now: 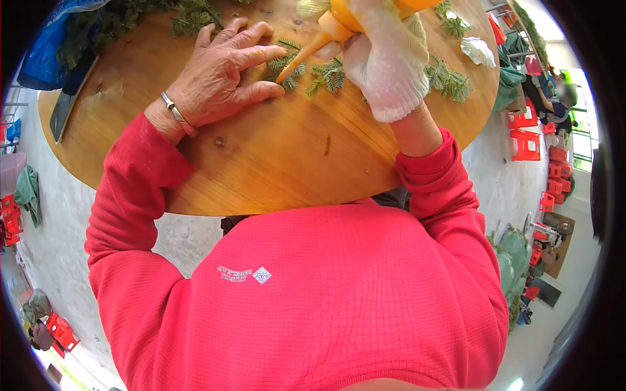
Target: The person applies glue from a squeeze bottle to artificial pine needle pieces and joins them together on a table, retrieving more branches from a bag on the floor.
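Observation:
A white knit glove covers my right hand [391,65], which is closed around an orange squeeze bottle [342,21] tilted down to the left. The bottle's long nozzle [303,58] ends at a small green fir sprig [287,64] lying on the wooden table. Bare and spread out, my left hand [225,78] rests on the table to the left of that sprig. Its thumb and index finger reach to either side of the sprig's left part. A second sprig [328,77] lies just right of the nozzle, and another sprig [450,81] is beyond the glove.
The round wooden table [287,156] curves in front of me. More fir branches [124,26] and a blue plastic bag [42,58] are at its far left, near a dark flat panel [63,107]. A crumpled white piece [478,51] lies right. Red stools [525,144] stand on the floor.

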### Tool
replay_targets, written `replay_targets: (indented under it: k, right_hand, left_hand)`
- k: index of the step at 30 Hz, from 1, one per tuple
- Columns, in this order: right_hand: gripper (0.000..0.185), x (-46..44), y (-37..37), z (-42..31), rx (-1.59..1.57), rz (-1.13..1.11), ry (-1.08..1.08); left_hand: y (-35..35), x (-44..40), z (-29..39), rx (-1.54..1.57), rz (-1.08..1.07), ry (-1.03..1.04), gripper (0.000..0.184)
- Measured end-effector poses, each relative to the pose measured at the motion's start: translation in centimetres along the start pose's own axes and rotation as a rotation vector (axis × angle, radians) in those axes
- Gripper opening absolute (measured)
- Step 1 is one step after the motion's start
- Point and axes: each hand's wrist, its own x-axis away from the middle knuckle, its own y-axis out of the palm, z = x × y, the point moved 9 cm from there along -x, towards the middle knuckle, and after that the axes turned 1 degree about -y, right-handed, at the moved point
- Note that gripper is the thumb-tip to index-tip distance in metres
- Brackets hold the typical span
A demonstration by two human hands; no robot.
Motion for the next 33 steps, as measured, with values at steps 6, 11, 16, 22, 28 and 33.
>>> replay_targets:
  k: [6,11,16,22,28,33]
  right_hand:
    - [0.012,0.4,0.4,-0.5,-0.012,0.009,0.052]
    - [0.015,-0.3,-1.4,0.0,0.066,0.097,0.030]
    - [0.014,0.1,-0.3,-1.2,-0.006,0.002,0.042]
    - [0.012,-0.2,-0.8,0.4,0.055,-0.003,0.018]
    - [0.011,0.0,-0.7,-0.6,0.055,0.073,0.050]
    - [0.012,-0.1,-1.1,0.2,0.105,0.104,0.062]
  left_hand:
    - [0.1,0.0,-0.2,0.009,0.003,0.001,0.055]
    - [0.2,0.0,-0.2,-0.025,-0.026,-0.024,0.056]
    - [0.2,0.1,-0.2,-0.031,-0.033,-0.025,0.056]
    - [0.3,0.1,-0.3,-0.031,-0.034,-0.034,0.056]
    - [0.2,0.1,-0.3,-0.007,-0.019,-0.005,0.057]
    - [0.1,0.0,-0.2,-0.006,-0.021,0.003,0.057]
